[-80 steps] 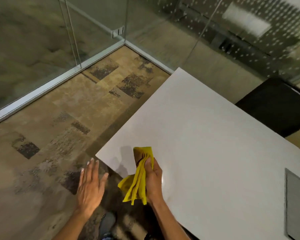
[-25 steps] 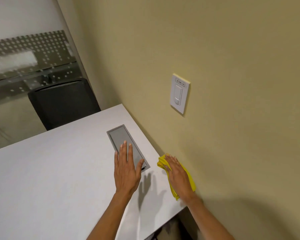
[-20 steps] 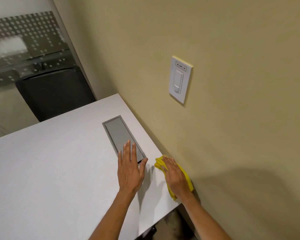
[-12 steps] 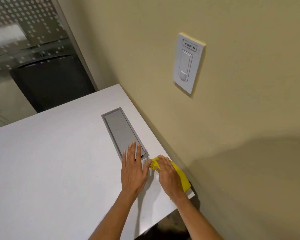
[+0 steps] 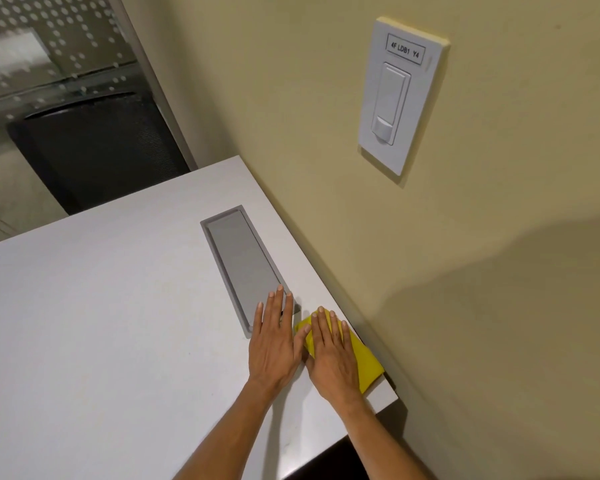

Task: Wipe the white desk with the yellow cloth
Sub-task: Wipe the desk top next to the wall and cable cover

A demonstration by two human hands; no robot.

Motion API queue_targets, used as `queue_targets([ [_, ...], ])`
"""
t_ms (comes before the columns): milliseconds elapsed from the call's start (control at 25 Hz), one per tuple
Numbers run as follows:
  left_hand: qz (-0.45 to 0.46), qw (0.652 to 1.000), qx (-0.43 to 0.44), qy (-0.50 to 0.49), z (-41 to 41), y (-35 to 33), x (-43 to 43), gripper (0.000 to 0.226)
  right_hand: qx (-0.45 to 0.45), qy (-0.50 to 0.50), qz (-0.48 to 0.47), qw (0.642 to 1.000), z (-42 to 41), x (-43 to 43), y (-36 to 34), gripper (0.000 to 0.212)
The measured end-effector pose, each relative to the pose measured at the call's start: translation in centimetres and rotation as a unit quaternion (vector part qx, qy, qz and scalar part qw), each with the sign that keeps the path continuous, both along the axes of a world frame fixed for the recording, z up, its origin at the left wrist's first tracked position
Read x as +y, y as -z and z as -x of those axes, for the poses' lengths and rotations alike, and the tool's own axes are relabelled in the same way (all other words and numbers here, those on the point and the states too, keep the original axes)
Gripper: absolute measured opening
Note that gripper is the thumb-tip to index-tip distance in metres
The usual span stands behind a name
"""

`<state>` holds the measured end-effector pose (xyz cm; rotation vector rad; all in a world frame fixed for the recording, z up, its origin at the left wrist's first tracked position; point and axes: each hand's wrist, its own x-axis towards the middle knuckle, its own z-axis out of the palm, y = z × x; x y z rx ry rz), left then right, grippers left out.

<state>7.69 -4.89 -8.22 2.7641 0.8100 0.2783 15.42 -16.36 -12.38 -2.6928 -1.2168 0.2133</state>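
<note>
Yellow cloth point(image 5: 364, 365) under flat, spread right hand point(image 5: 331, 358) — left hand point(image 5: 274, 344) open beside, on white desk point(image 5: 101, 323).

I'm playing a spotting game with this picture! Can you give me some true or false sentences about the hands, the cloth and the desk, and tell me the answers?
1. The right hand presses flat on the yellow cloth. True.
2. The left hand holds the cloth. False: it lies flat on the white desk, fingertips on the grey panel.
3. The cloth lies beside the wall. True.
4. The wall switch is black. False: it is white.
</note>
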Motion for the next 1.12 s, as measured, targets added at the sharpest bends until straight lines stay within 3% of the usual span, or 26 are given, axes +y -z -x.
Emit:
queue_targets([
  [160,0.048,0.999,0.000,-0.004,-0.4,1.6,-0.3,0.064,0.012,-0.002,-0.024,1.000,0.0,-0.4,-1.1,0.079],
  [240,0.079,0.996,0.000,-0.027,-0.8,2.0,-0.2,0.069,0.014,0.061,-0.079,0.995,0.1,-1.3,-2.1,0.080],
  [360,0.103,0.992,0.029,-0.067,-2.1,1.7,-0.3,0.064,-0.034,0.229,-0.188,0.954,0.7,-3.6,-4.1,0.066],
  [400,0.113,0.990,0.055,-0.071,-2.6,1.6,-0.3,0.061,-0.045,0.272,-0.200,0.940,0.8,-4.3,-4.3,0.063],
  [480,0.128,0.986,0.084,-0.073,-3.4,1.4,-0.5,0.052,-0.037,0.310,-0.187,0.931,0.5,-5.4,-4.2,0.036],
  [520,0.133,0.984,0.093,-0.073,-3.7,1.3,-0.6,0.050,-0.018,0.334,-0.157,0.929,0.4,-5.7,-3.9,0.030],
  [640,0.125,0.982,0.121,-0.075,-4.0,1.5,-0.7,0.048,0.095,0.389,-0.071,0.914,0.6,-6.3,-3.7,0.060],
  [840,0.154,0.974,0.135,-0.092,-4.7,1.8,-0.6,0.043,0.151,0.425,-0.027,0.892,1.4,-6.9,-3.6,0.057],
  [920,0.166,0.975,0.119,-0.089,-5.0,1.8,-0.7,0.036,0.185,0.433,-0.044,0.881,1.4,-7.1,-3.5,0.050],
  [1040,0.144,0.982,0.104,-0.072,-5.3,1.6,-1.0,0.030,0.300,0.444,-0.151,0.831,1.3,-7.5,-3.5,0.042],
  [1120,0.117,0.986,0.104,-0.058,-5.0,1.4,-1.2,0.029,0.334,0.444,-0.174,0.813,1.4,-7.7,-3.6,0.043],
])
